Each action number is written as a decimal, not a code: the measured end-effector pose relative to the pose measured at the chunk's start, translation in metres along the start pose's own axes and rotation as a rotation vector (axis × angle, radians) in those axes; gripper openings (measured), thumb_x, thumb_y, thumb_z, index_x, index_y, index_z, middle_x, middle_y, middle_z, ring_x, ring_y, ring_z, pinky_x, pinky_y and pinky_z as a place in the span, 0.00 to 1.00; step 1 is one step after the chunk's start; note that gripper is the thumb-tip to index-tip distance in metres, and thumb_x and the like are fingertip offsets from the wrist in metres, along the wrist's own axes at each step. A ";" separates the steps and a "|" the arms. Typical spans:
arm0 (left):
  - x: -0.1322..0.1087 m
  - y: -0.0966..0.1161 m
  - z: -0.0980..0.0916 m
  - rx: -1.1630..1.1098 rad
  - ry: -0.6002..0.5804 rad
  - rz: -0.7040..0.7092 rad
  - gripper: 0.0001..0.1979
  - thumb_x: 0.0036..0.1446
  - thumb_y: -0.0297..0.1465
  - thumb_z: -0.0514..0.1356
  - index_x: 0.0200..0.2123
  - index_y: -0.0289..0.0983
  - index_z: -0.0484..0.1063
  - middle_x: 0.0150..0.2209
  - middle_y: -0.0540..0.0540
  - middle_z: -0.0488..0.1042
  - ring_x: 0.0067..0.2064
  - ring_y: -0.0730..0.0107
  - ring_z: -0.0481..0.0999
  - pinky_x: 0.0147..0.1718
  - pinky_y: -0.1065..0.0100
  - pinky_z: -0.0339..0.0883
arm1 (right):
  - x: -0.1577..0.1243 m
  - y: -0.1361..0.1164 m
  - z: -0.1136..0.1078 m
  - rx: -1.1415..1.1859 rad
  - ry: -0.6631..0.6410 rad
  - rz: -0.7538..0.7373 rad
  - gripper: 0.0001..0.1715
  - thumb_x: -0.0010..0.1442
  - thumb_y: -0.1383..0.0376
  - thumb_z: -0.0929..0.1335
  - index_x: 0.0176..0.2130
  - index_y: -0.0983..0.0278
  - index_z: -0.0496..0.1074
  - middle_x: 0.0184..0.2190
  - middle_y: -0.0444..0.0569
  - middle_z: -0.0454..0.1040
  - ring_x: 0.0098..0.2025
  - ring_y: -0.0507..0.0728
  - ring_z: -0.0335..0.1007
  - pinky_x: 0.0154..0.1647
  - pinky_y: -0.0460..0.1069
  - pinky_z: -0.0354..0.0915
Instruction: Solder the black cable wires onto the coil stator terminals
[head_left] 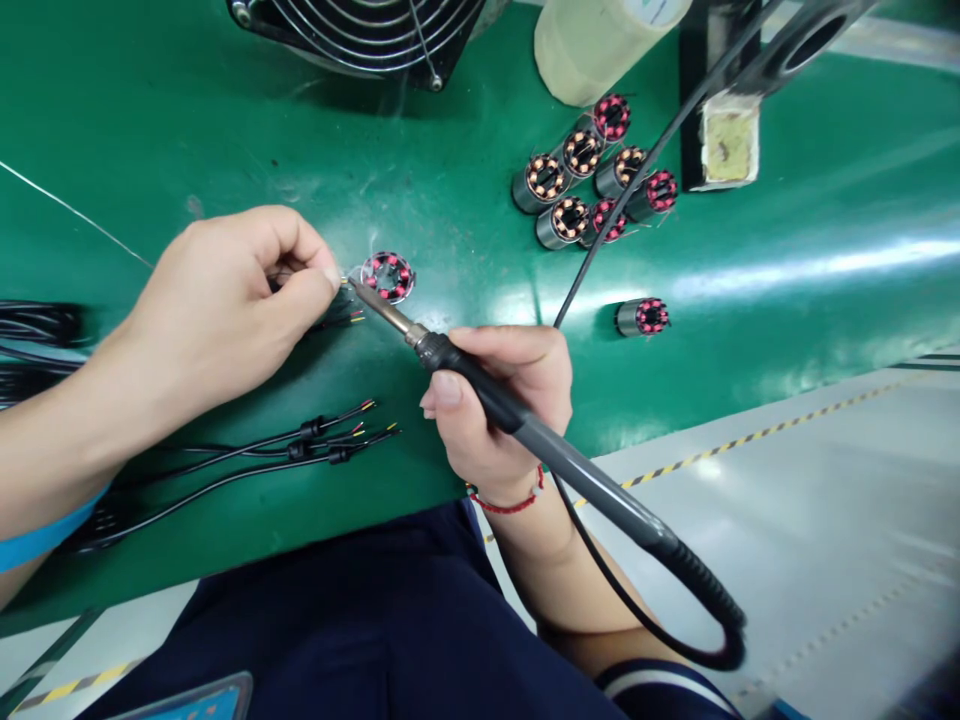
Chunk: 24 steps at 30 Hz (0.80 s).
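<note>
My right hand [502, 400] is closed around the handle of a soldering iron [555, 455], which points up and to the left. The iron's tip is at the fingertips of my left hand [232, 300], where thin wire ends meet beside a stator ring with red windings [388, 278]. Thumb and forefinger of the left hand are pinched on a thin wire; its exact join is too small to make out. A fine silvery wire [75, 212] runs from the left edge to behind this hand. Below it lie black cables [247, 465] with stripped coloured ends.
Several wound motor stators [566, 220] stand at the upper right, and a single stator [642, 317] lies apart. A fan [375, 35], a pale yellowish container [592, 50] and a sponge tray [729, 142] line the back. The iron's cord [622, 205] crosses the green table [450, 170].
</note>
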<state>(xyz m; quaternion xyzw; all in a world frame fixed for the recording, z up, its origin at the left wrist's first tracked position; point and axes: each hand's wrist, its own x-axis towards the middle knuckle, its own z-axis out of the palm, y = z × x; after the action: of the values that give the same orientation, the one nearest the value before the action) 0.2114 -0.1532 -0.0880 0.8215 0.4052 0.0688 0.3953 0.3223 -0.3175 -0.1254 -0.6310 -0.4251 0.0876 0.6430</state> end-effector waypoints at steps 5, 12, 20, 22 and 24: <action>0.000 -0.001 0.000 0.008 -0.005 0.008 0.13 0.57 0.39 0.56 0.29 0.37 0.72 0.23 0.56 0.69 0.26 0.80 0.64 0.29 0.70 0.56 | 0.004 0.002 -0.003 -0.069 -0.021 -0.049 0.11 0.70 0.59 0.70 0.52 0.54 0.73 0.38 0.43 0.82 0.27 0.53 0.79 0.29 0.49 0.80; 0.002 0.000 0.000 -0.001 -0.020 -0.013 0.13 0.58 0.39 0.56 0.30 0.37 0.72 0.22 0.55 0.68 0.25 0.78 0.63 0.34 0.68 0.59 | 0.036 -0.008 0.000 -0.106 -0.345 0.065 0.16 0.76 0.62 0.62 0.61 0.53 0.66 0.64 0.41 0.73 0.47 0.51 0.84 0.42 0.47 0.83; 0.002 0.001 -0.001 -0.001 -0.018 -0.013 0.12 0.58 0.38 0.56 0.30 0.37 0.74 0.23 0.55 0.70 0.27 0.77 0.64 0.35 0.67 0.62 | 0.061 0.008 0.025 -0.327 -0.464 0.066 0.36 0.57 0.81 0.63 0.60 0.56 0.67 0.38 0.40 0.78 0.48 0.59 0.77 0.58 0.59 0.76; 0.002 0.001 -0.001 -0.005 -0.017 -0.018 0.12 0.58 0.38 0.56 0.30 0.36 0.74 0.23 0.55 0.71 0.26 0.77 0.63 0.36 0.68 0.63 | 0.059 0.015 0.029 -0.380 -0.456 0.023 0.34 0.58 0.79 0.63 0.60 0.57 0.66 0.36 0.41 0.78 0.45 0.59 0.76 0.56 0.59 0.75; 0.002 0.000 -0.001 -0.021 -0.014 -0.022 0.12 0.58 0.38 0.57 0.30 0.36 0.74 0.23 0.55 0.72 0.26 0.78 0.64 0.34 0.69 0.61 | 0.056 0.020 0.030 -0.399 -0.433 0.001 0.32 0.60 0.78 0.63 0.60 0.57 0.65 0.36 0.41 0.78 0.45 0.59 0.76 0.57 0.58 0.75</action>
<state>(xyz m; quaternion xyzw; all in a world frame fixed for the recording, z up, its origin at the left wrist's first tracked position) 0.2128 -0.1508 -0.0873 0.8133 0.4109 0.0630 0.4072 0.3456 -0.2555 -0.1232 -0.7117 -0.5611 0.1352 0.4005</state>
